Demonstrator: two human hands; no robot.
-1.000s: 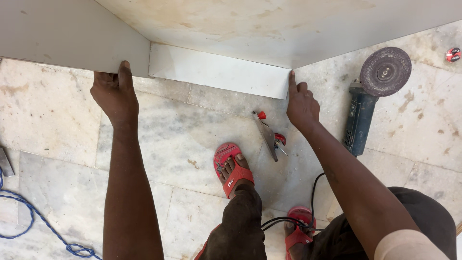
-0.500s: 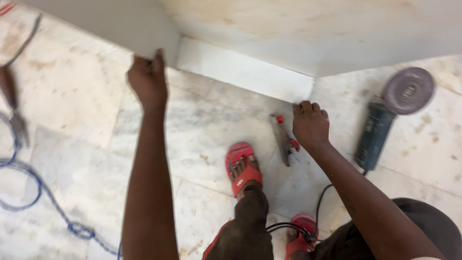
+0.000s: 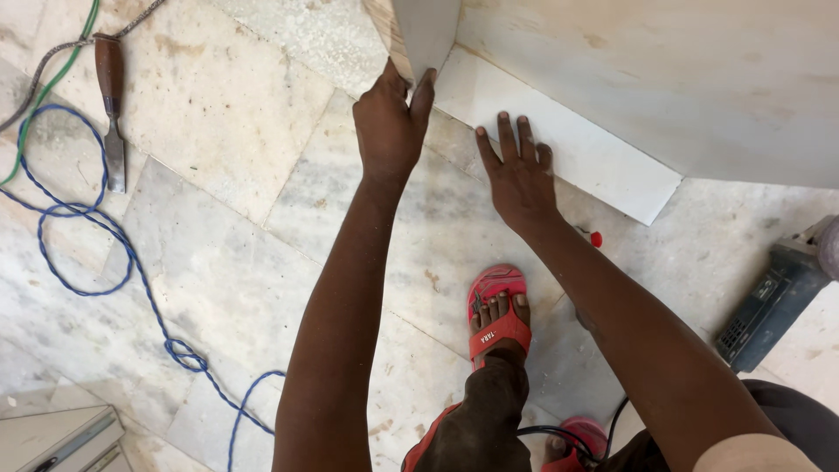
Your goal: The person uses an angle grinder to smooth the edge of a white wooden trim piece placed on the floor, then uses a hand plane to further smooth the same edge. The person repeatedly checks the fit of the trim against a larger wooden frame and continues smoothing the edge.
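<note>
Left hand (image 3: pixel 389 122) grips the wall corner (image 3: pixel 426 35); right hand (image 3: pixel 517 170) lies open, flat on the white skirting strip (image 3: pixel 577 157).

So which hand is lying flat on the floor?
The right hand, fingers spread on the marble floor. The left hand instead grips the wall corner.
</note>
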